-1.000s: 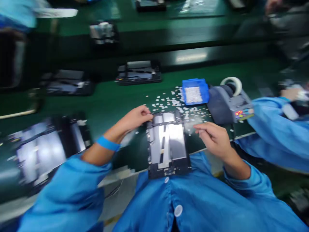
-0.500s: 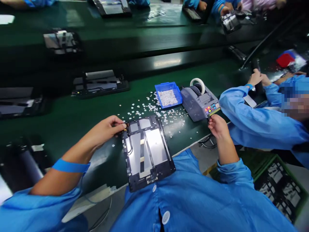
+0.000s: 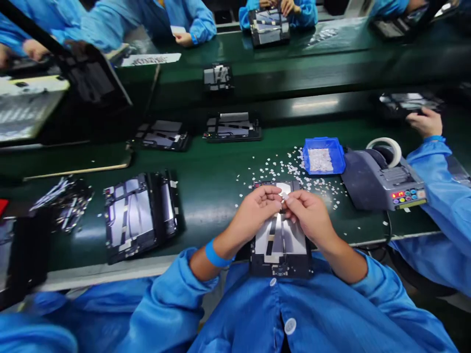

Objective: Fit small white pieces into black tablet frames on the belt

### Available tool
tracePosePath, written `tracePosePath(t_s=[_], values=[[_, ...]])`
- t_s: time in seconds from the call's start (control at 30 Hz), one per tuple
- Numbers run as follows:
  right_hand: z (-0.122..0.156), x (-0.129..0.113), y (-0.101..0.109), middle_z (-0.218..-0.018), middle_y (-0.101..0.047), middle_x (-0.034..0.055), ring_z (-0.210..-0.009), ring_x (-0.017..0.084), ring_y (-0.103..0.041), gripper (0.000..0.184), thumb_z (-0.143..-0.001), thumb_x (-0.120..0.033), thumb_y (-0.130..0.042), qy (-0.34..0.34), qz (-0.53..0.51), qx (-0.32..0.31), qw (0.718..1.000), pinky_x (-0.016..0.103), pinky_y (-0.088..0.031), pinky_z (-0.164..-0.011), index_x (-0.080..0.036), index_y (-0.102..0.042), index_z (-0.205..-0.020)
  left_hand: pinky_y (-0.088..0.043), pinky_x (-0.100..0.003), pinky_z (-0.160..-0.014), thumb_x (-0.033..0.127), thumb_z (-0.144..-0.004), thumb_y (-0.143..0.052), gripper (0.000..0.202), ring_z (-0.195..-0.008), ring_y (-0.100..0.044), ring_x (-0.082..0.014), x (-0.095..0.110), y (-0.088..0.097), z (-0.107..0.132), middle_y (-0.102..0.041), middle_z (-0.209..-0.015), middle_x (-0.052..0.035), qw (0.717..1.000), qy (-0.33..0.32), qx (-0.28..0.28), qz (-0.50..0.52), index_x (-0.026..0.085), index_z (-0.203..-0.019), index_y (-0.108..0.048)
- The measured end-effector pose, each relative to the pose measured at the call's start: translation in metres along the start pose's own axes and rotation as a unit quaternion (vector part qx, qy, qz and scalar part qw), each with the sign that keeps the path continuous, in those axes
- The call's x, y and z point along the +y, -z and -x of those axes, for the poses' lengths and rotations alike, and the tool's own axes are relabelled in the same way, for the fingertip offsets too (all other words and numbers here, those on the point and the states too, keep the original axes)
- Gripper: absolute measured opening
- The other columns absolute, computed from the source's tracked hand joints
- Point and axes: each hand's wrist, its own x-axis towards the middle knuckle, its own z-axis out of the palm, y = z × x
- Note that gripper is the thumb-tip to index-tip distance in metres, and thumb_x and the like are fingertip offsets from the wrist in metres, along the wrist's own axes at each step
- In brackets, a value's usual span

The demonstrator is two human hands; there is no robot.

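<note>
An opened tablet [image 3: 270, 240] with bare silver battery cells lies flat in front of me, its near end by my body. Above its upper part my two hands meet. My right hand [image 3: 309, 215] pinches a small whitish piece of tape [image 3: 284, 195] between thumb and fingers. My left hand [image 3: 253, 211], with a blue band on the wrist, is closed with its fingertips right beside that piece; what it holds, if anything, is hidden. Beyond the hands stands a blue tray [image 3: 324, 170] of small white bits, with more scattered on the green bench [image 3: 206, 196].
A grey tape dispenser [image 3: 371, 181] with a lit panel stands at the right. Opened tablets [image 3: 128, 215] stand stacked at the left, with others [image 3: 233, 126] further back. A neighbour's hand [image 3: 427, 122] touches a tablet at the right; other people work across the bench.
My right hand has left the tape dispenser and come over the tablet with a small piece of tape. My left hand has moved from the tablet's corner to meet it. The view has turned left.
</note>
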Motion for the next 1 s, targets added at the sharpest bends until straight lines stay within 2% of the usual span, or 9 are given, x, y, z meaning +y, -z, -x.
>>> tracePosePath(t_s=[0.13, 0.23, 0.3, 0.37, 0.47, 0.53, 0.63, 0.77, 1.0], values=[[-0.008, 0.003, -0.018, -0.069, -0.073, 0.0008, -0.055, 0.012, -0.061, 0.024, -0.087, -0.043, -0.073, 0.017, 0.037, -0.035, 0.999, 0.024, -0.047, -0.052, -0.019, -0.074, -0.085, -0.046, -0.024, -0.063, 0.029, -0.084, -0.076, 0.018, -0.064, -0.057, -0.0100, -0.006, 0.010, -0.003, -0.065, -0.074, 0.0004, 0.999, -0.006, 0.041, 0.020, 0.017, -0.087, -0.063], [-0.011, 0.005, -0.010, -0.081, -0.078, 0.0036, -0.061, 0.015, -0.066, 0.023, -0.092, -0.040, -0.068, 0.036, 0.123, -0.063, 0.990, 0.028, -0.051, -0.057, -0.020, -0.078, -0.094, -0.043, -0.024, -0.060, 0.030, -0.089, -0.071, 0.016, -0.062, -0.054, -0.0103, -0.005, 0.032, -0.002, -0.061, -0.070, 0.0022, 0.997, -0.023, 0.065, -0.044, 0.019, -0.085, -0.061], [-0.018, 0.005, 0.001, -0.090, -0.081, 0.0057, -0.072, 0.018, -0.071, 0.023, -0.096, -0.037, -0.064, 0.105, 0.238, -0.050, 0.964, 0.032, -0.055, -0.066, -0.021, -0.080, -0.100, -0.045, -0.026, -0.063, 0.030, -0.093, -0.065, 0.013, -0.066, -0.057, -0.0125, 0.000, 0.051, 0.000, -0.063, -0.074, 0.0014, 0.985, -0.059, 0.084, -0.139, 0.020, -0.088, -0.061], [-0.030, 0.003, 0.011, -0.100, -0.081, 0.0082, -0.088, 0.022, -0.073, 0.025, -0.100, -0.030, -0.058, 0.216, 0.368, -0.038, 0.903, 0.036, -0.056, -0.079, -0.021, -0.081, -0.106, -0.050, -0.031, -0.074, 0.027, -0.096, -0.061, 0.010, -0.080, -0.064, -0.0167, 0.007, 0.070, 0.001, -0.071, -0.087, -0.0024, 0.949, -0.115, 0.078, -0.284, 0.021, -0.089, -0.061], [-0.052, 0.003, 0.018, -0.108, -0.078, 0.0110, -0.098, 0.024, -0.068, 0.033, -0.105, -0.022, -0.049, 0.340, 0.514, -0.078, 0.784, 0.038, -0.052, -0.087, -0.020, -0.079, -0.120, -0.051, -0.042, -0.098, 0.020, -0.097, -0.056, 0.010, -0.109, -0.066, -0.0241, 0.015, 0.087, -0.005, -0.077, -0.118, -0.0081, 0.843, -0.196, -0.003, -0.501, 0.021, -0.088, -0.062], [-0.064, 0.005, 0.017, -0.108, -0.076, 0.0110, -0.094, 0.024, -0.063, 0.037, -0.107, -0.020, -0.047, 0.368, 0.585, -0.107, 0.714, 0.037, -0.048, -0.081, -0.021, -0.076, -0.130, -0.049, -0.047, -0.104, 0.016, -0.097, -0.055, 0.011, -0.117, -0.064, -0.0272, 0.017, 0.088, -0.011, -0.074, -0.132, -0.0106, 0.779, -0.214, -0.059, -0.587, 0.020, -0.091, -0.063], [-0.074, 0.007, 0.015, -0.107, -0.073, 0.0100, -0.086, 0.023, -0.054, 0.039, -0.107, -0.020, -0.048, 0.384, 0.652, -0.131, 0.640, 0.036, -0.041, -0.072, -0.024, -0.072, -0.138, -0.048, -0.050, -0.105, 0.016, -0.096, -0.054, 0.015, -0.121, -0.062, -0.0308, 0.016, 0.083, -0.020, -0.071, -0.137, -0.0137, 0.730, -0.201, -0.099, -0.646, 0.019, -0.098, -0.068], [-0.077, 0.004, 0.017, -0.109, -0.070, 0.0114, -0.087, 0.023, -0.049, 0.040, -0.107, -0.016, -0.046, 0.407, 0.677, -0.161, 0.592, 0.037, -0.038, -0.074, -0.021, -0.071, -0.138, -0.046, -0.053, -0.104, 0.014, -0.093, -0.053, 0.019, -0.121, -0.061, -0.0351, 0.016, 0.077, -0.024, -0.071, -0.136, -0.0158, 0.725, -0.188, -0.111, -0.653, 0.018, -0.100, -0.071], [-0.081, -0.006, 0.020, -0.101, -0.067, 0.0118, -0.088, 0.025, -0.048, 0.038, -0.104, -0.013, -0.047, 0.416, 0.700, -0.211, 0.541, 0.037, -0.036, -0.074, -0.016, -0.068, -0.136, -0.045, -0.044, -0.100, 0.019, -0.093, -0.055, 0.011, -0.108, -0.062, -0.0284, 0.025, 0.078, -0.028, -0.075, -0.117, -0.0098, 0.800, -0.156, -0.079, -0.574, 0.021, -0.088, -0.064]])
